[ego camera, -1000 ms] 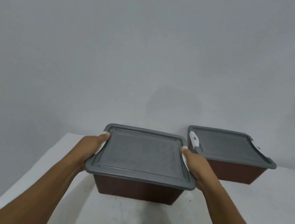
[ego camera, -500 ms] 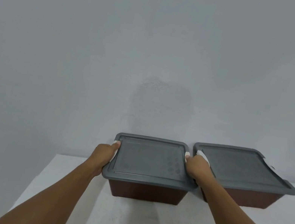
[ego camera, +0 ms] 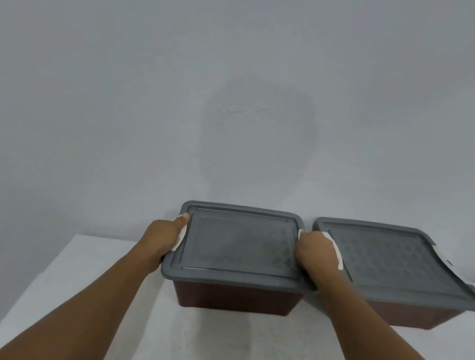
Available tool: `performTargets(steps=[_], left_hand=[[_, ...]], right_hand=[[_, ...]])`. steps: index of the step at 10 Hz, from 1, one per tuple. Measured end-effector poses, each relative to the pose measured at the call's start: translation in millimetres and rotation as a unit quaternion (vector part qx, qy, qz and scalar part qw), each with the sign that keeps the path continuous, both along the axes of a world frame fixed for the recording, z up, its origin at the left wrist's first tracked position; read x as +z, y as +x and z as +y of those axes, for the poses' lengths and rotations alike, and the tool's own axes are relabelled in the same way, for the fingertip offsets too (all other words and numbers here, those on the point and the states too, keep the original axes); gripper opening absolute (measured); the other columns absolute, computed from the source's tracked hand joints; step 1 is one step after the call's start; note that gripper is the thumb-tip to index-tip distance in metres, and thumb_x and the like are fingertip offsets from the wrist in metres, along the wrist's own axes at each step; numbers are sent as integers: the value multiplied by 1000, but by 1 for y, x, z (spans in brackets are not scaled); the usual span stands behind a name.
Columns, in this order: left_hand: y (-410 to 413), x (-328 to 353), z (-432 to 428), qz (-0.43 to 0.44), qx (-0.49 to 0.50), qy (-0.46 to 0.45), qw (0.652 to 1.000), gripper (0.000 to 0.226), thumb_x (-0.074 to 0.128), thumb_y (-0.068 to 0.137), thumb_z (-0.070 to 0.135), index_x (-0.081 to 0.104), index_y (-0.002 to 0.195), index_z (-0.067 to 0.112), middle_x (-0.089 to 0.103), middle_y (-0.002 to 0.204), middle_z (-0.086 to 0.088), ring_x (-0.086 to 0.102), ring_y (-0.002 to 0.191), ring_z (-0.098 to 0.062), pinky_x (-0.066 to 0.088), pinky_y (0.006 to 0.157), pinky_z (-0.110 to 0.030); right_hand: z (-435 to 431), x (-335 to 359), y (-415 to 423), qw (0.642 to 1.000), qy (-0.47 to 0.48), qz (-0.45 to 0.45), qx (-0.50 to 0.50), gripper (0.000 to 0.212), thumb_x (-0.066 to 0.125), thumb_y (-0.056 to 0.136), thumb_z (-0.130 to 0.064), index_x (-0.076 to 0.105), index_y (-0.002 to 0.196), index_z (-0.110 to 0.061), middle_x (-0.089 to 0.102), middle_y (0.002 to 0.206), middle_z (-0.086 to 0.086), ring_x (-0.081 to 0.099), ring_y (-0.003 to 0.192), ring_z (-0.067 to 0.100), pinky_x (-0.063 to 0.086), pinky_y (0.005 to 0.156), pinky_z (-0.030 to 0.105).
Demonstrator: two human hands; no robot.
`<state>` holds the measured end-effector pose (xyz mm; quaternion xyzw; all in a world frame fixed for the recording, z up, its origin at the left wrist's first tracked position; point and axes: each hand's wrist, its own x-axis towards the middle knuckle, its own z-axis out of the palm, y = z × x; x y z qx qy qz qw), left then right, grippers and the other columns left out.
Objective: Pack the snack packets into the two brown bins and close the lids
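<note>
Our left hand (ego camera: 163,235) curls round the left side of the left bin (ego camera: 234,300), thumb on its white clip (ego camera: 180,233). Our right hand (ego camera: 313,255) grips the other side the same way, so we think we are snapping the lid (ego camera: 237,243) shut. The right bin (ego camera: 415,316) sits just beside it, covered too. No snacks show. Both stand on a white table (ego camera: 200,348) by a bare grey wall (ego camera: 154,70).

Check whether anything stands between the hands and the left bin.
Nothing visible does. The left hand grips the left bin at its left rim and the right hand grips its right rim, both in direct contact. The right bin stands just beyond the right hand, not between.
</note>
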<state>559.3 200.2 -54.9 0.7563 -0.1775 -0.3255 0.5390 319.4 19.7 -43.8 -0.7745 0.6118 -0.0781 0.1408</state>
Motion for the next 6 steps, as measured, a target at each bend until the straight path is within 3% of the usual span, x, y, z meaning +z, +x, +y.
performTargets(steps=[1, 2, 3, 4, 5, 6], left_hand=[[-2, 4, 6, -14, -7, 20, 1000, 49, 50, 101, 55, 56, 110, 7, 64, 102, -8, 61, 79, -20, 47, 58, -28], [1, 7, 15, -114, -21, 62, 991, 52, 48, 101, 56, 58, 97, 5, 66, 100, -11, 63, 80, -25, 55, 63, -34], [-2, 18, 27, -234, -21, 61, 970, 31, 56, 99, 43, 56, 90, 14, 64, 92, -3, 61, 81, -20, 56, 69, -37], [-9, 31, 40, -341, -43, 59, 937, 18, 58, 98, 29, 61, 87, 16, 67, 87, 1, 62, 80, -16, 51, 72, -32], [-19, 46, 50, -384, -72, 25, 920, 19, 58, 98, 25, 61, 80, 17, 68, 78, 3, 62, 70, -14, 49, 63, -25], [-34, 56, 61, -392, -91, -44, 914, 16, 60, 98, 25, 59, 82, 25, 66, 78, 5, 64, 70, -14, 50, 63, -24]], right_hand=[[4, 4, -2, 1000, 4, -6, 17, 38, 32, 105, -20, 63, 121, -4, 65, 120, 18, 60, 113, 36, 47, 91, 43], [22, 7, -9, 999, -18, -7, 25, 44, 23, 105, -20, 54, 135, -10, 63, 124, 14, 52, 124, 33, 41, 106, 43], [35, 10, -21, 998, -30, -56, 30, 53, 15, 104, -21, 34, 153, -12, 64, 128, 11, 44, 134, 30, 23, 119, 40], [56, 23, -34, 997, -15, -60, 37, 48, 21, 108, -25, 33, 153, -12, 56, 140, 13, 41, 138, 26, 31, 116, 40], [70, 33, -51, 997, -45, -52, 45, 43, 34, 104, -39, 60, 127, -14, 55, 141, 11, 59, 120, 26, 47, 95, 35], [86, 34, -68, 996, -65, -26, 53, 27, 46, 97, -31, 69, 96, -17, 68, 96, 2, 65, 89, 22, 44, 70, 28]])
